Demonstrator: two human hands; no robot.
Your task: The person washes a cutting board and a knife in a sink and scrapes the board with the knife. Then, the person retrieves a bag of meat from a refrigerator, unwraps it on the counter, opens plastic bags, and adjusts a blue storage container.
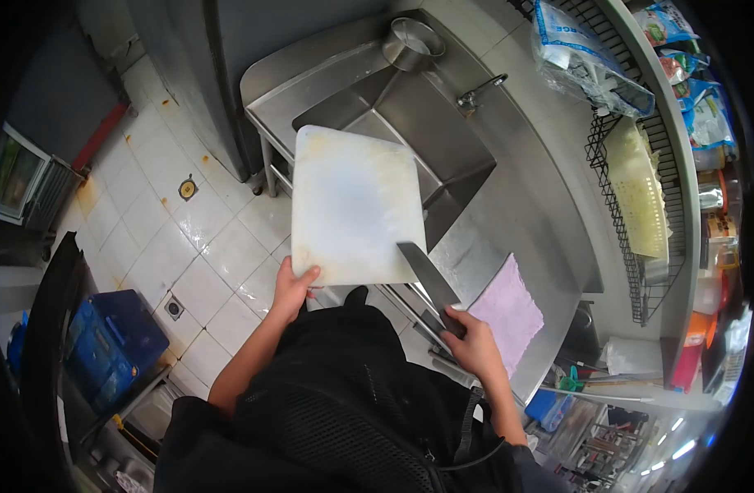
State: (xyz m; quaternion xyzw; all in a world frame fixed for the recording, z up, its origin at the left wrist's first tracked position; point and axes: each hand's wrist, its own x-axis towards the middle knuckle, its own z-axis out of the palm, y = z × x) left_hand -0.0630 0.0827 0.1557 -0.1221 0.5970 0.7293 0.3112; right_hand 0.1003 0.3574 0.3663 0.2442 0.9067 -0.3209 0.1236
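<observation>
Left hand: partly hidden from us beneath white board. Jar labels: too small to read.

The cutting board looks like smooth, matt plastic, the knife blade dull metal; sink and bench are satiny metal, the towel matt, fuzzy cloth, the floor tiles glossy.

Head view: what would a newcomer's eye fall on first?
The white cutting board, held in the left hand before the steel sink, would likely stand out first. A knife in the right hand overlaps its lower right corner. A pink cloth lies on the counter at right.
</observation>
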